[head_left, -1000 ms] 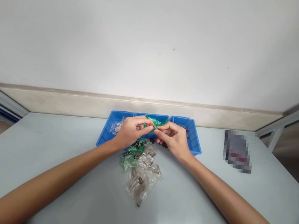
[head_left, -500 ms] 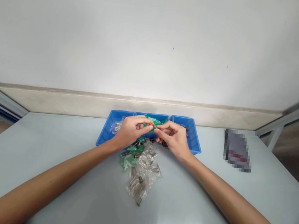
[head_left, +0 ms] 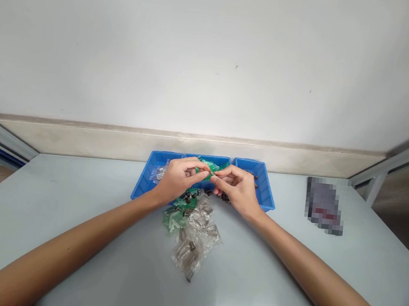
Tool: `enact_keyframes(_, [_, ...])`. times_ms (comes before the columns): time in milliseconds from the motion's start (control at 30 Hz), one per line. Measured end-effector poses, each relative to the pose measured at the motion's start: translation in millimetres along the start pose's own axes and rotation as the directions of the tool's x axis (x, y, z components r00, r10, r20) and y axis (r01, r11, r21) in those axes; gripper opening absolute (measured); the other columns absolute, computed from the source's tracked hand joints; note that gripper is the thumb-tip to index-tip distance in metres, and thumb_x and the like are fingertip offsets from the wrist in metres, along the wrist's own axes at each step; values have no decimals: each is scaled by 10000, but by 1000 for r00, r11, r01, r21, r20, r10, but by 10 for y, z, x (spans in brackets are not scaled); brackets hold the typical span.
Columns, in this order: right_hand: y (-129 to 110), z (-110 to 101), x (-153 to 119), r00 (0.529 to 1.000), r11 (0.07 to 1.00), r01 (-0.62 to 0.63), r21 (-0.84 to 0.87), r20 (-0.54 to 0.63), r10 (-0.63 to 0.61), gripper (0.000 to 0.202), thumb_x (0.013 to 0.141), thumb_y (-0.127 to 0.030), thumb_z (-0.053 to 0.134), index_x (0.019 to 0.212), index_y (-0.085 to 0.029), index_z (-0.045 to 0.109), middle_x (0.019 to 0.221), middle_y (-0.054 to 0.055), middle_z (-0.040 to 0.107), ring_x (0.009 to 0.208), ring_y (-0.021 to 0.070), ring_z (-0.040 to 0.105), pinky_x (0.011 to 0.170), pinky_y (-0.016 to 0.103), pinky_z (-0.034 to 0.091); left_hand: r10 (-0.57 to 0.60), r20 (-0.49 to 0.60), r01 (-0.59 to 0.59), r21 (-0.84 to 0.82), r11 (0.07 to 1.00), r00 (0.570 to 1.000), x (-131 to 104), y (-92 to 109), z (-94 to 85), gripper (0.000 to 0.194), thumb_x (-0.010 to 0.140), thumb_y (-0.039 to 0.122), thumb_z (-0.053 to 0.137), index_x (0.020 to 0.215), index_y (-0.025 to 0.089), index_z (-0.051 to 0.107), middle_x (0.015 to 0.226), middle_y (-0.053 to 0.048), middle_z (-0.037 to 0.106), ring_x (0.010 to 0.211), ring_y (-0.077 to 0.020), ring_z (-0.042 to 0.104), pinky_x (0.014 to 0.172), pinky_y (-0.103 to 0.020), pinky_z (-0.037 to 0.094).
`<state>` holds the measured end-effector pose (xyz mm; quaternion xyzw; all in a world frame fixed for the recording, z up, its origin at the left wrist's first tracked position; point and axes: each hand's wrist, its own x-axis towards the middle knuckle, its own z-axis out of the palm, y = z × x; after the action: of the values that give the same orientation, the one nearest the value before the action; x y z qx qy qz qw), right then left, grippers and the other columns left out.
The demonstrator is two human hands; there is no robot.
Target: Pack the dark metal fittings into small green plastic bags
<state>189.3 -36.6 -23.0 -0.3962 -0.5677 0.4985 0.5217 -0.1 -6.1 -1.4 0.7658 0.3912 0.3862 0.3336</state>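
Over the middle blue bin (head_left: 193,156), my left hand (head_left: 179,177) and my right hand (head_left: 238,188) meet at their fingertips. Thumb and forefinger of each are pinched on one small, thin metallic piece (head_left: 213,174), too small to name exactly. Behind the fingers a green plastic bag (head_left: 211,163) lies in that bin. Below my hands, clear plastic bags (head_left: 194,251) of metal hardware spread over the table, with a green bag (head_left: 174,220) of similar pieces beside them. Dark loose parts (head_left: 224,197) show partly under my right hand.
A left blue bin (head_left: 140,185) holds a clear bag of small parts (head_left: 159,172). Dark pieces sit in the right blue bin (head_left: 267,198), partly hidden by my hand. A blurred dark item (head_left: 325,204) lies on the grey table (head_left: 87,184) at right. The wall (head_left: 212,76) rises behind.
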Motion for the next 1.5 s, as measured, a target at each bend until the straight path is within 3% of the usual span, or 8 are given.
enact_keyframes(667, [11, 8, 3, 1000, 999, -5, 54, 13, 4, 239, 756, -348, 815, 784, -193, 636, 595, -9, 687, 527, 154, 654, 520, 264, 529, 84, -1, -84, 49, 995, 996, 5, -52, 5, 173, 885, 284, 647, 847, 157, 757, 774, -23, 674, 595, -96, 507, 542, -220, 382])
enact_keyframes(1300, [10, 6, -1, 1000, 1000, -2, 12, -11, 2, 239, 760, -354, 807, 788, -182, 644, 602, 7, 694, 551, 172, 674, 538, 282, 543, 91, -5, -91, 31, 995, 996, -1, -60, 7, 156, 878, 267, 660, 852, 150, 760, 754, -19, 661, 565, -87, 484, 535, -224, 371])
enact_keyframes(1500, [21, -2, 3, 999, 999, 36, 25, -22, -36, 175, 802, -299, 775, 839, -184, 647, 636, 3, 699, 568, 156, 673, 553, 265, 541, 38, -14, -38, 21, 999, 999, -12, -45, 0, 167, 885, 297, 657, 867, 167, 759, 783, -21, 670, 590, -97, 509, 539, -224, 384])
